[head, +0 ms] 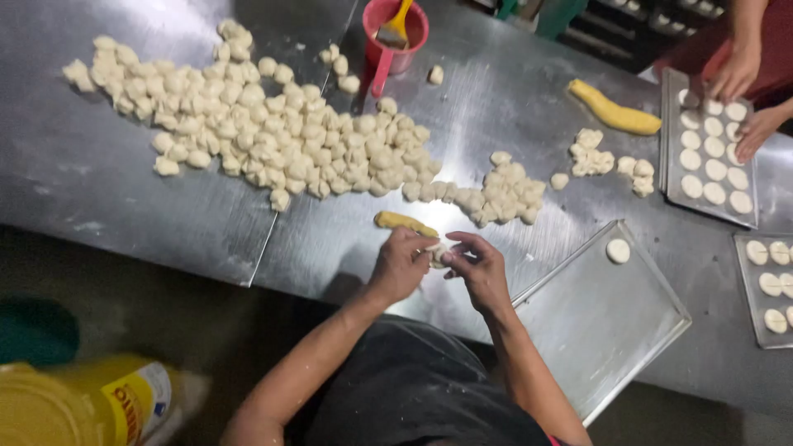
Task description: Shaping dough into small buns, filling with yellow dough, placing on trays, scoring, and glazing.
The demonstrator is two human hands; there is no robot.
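My left hand (401, 263) and my right hand (478, 268) meet over the steel table (124, 182), pinching a small piece of pale dough (436, 252) between their fingertips. Just behind my left hand lies a short roll of yellow filling (403, 221). A wide heap of small dough pieces (273, 132) spreads across the table beyond it. To my right sits a metal tray (603, 322) with one flat dough round (618, 250) on it.
Another person's hands (739, 83) work at a tray of dough rounds (710, 153) at the far right, by a longer yellow roll (615, 111). A red cup with a brush (395, 33) stands at the back. A yellow tub (83, 405) sits lower left.
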